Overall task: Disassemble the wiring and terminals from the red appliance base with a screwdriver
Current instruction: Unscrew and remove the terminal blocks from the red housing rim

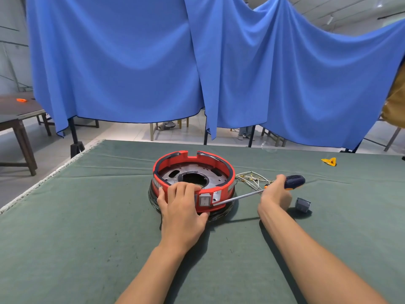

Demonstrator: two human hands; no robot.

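Green cloth table [87, 216]: left grip [182, 207] clasps red base [192, 159]; right grip [275, 191] holds screwdriver [245, 195]; wires [252, 178] behind.

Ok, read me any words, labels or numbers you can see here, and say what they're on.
No text is legible.
Strip label on the red appliance base, left rim: markings too blurred to read.
White rocker switch on its front: a faint mark, too small to read.
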